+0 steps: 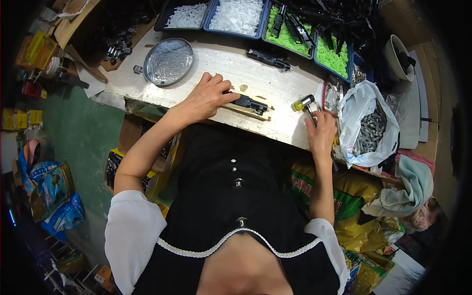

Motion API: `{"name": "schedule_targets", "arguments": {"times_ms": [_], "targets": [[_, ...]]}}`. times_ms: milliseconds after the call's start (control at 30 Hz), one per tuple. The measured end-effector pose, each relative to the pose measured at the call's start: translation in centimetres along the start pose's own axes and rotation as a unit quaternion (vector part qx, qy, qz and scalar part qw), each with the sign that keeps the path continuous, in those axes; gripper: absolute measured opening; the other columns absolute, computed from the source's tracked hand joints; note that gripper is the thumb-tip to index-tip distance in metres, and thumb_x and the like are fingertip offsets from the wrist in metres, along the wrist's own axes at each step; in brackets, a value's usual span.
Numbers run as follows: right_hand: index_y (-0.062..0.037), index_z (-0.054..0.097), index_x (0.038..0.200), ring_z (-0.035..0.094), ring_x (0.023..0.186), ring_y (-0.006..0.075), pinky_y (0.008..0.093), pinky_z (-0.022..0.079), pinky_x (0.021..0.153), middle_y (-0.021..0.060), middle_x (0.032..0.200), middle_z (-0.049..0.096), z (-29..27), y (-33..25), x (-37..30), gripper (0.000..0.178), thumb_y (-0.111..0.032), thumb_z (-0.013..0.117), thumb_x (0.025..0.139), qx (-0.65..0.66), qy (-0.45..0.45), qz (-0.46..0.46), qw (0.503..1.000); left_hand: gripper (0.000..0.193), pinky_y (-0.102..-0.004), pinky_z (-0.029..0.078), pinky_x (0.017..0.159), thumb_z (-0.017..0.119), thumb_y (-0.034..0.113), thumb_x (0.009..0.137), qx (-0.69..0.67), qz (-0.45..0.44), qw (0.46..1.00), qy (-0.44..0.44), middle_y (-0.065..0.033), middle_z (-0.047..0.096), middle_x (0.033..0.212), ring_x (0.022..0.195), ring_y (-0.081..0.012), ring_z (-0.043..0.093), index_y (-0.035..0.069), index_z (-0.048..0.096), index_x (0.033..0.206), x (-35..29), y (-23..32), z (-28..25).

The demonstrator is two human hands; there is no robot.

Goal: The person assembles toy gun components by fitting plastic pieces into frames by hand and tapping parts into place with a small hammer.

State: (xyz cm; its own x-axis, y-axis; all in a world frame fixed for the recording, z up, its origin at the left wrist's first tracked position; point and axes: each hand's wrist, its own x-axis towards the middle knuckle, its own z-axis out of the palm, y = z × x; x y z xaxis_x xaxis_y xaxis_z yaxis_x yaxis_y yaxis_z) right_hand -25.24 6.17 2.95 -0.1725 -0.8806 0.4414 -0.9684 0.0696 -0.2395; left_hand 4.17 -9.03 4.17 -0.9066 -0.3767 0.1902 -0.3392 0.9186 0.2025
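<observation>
A long black mechanical part [251,103] lies on a small wooden block [241,112] at the table's near edge. With its fingers and thumb at the part's left end, my left hand [209,97] grips it against the block. To the right, my right hand [322,132] closes round the handle of a small hammer [303,103]. The hammer's yellow-and-black head points away from me, and the fingers partly hide its handle. Another black part [269,59] of similar shape lies farther back on the table.
A round metal tin [168,62] sits at the back left. Bins of white pieces [236,17] and green pieces [332,58] line the back, black parts lying on the green. A white plastic bag [361,103] of grey pieces stands right, beside a small tray of metal pins [333,96].
</observation>
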Motion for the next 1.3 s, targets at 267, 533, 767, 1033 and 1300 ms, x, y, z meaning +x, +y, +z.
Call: {"name": "schedule_targets", "arguments": {"times_ms": [267, 533, 767, 1033, 1300], "targets": [[-0.001, 0.053, 0.1, 0.055, 0.079, 0.0361, 0.0422, 0.043, 0.067, 0.0179, 0.085, 0.055, -0.8, -2.3, -0.2, 0.02, -0.006, 0.054, 0.081, 0.164, -0.135, 0.07, 0.975, 0.044, -0.0323, 0.033, 0.075, 0.058, 0.004, 0.071, 0.025, 0.02, 0.998, -0.054, -0.0054, 0.05, 0.095, 0.089, -0.0212, 0.045, 0.023, 0.06, 0.11, 0.9, 0.4, -0.9], [-0.0049, 0.051, 0.1, 0.056, 0.062, 0.037, 0.0446, 0.044, 0.056, 0.0158, 0.077, 0.058, -1.2, -8.7, 1.9, 0.016, -0.013, 0.052, 0.086, 0.082, -0.218, -0.057, 0.971, 0.044, -0.0339, 0.035, 0.075, 0.055, 0.004, 0.072, 0.029, 0.037, 0.997, -0.059, -0.0064, 0.049, 0.095, 0.091, -0.0214, 0.046, 0.022, 0.061, 0.112, 1.3, 0.5, -0.8], [-0.0039, 0.048, 0.088, 0.055, 0.057, 0.0373, 0.0451, 0.042, 0.049, 0.0173, 0.072, 0.059, -2.0, -9.6, 2.2, 0.015, -0.019, 0.046, 0.089, 0.085, -0.165, -0.057, 0.981, 0.038, -0.0345, 0.037, 0.074, 0.054, 0.007, 0.074, 0.012, 0.043, 0.997, -0.06, -0.006, 0.049, 0.094, 0.092, -0.0223, 0.047, 0.021, 0.063, 0.108, 1.2, 0.6, -1.0], [-0.0043, 0.046, 0.084, 0.055, 0.054, 0.0382, 0.0464, 0.042, 0.047, 0.0172, 0.066, 0.058, -1.0, -9.6, 2.2, 0.017, -0.021, 0.045, 0.089, 0.083, -0.177, -0.048, 0.98, 0.042, -0.0332, 0.038, 0.075, 0.056, 0.003, 0.07, 0.001, 0.045, 0.998, -0.048, -0.0071, 0.049, 0.09, 0.089, -0.0232, 0.046, 0.021, 0.063, 0.108, 1.5, 0.6, -0.8], [-0.0041, 0.047, 0.083, 0.055, 0.053, 0.0361, 0.0436, 0.042, 0.046, 0.0159, 0.063, 0.057, -2.9, -9.7, 3.6, 0.019, -0.022, 0.046, 0.089, 0.082, -0.146, -0.065, 0.984, 0.043, -0.0335, 0.039, 0.076, 0.057, 0.002, 0.069, -0.005, 0.039, 0.998, -0.058, -0.0073, 0.05, 0.091, 0.088, -0.023, 0.046, 0.019, 0.064, 0.107, 1.7, 0.2, -0.6]]}}
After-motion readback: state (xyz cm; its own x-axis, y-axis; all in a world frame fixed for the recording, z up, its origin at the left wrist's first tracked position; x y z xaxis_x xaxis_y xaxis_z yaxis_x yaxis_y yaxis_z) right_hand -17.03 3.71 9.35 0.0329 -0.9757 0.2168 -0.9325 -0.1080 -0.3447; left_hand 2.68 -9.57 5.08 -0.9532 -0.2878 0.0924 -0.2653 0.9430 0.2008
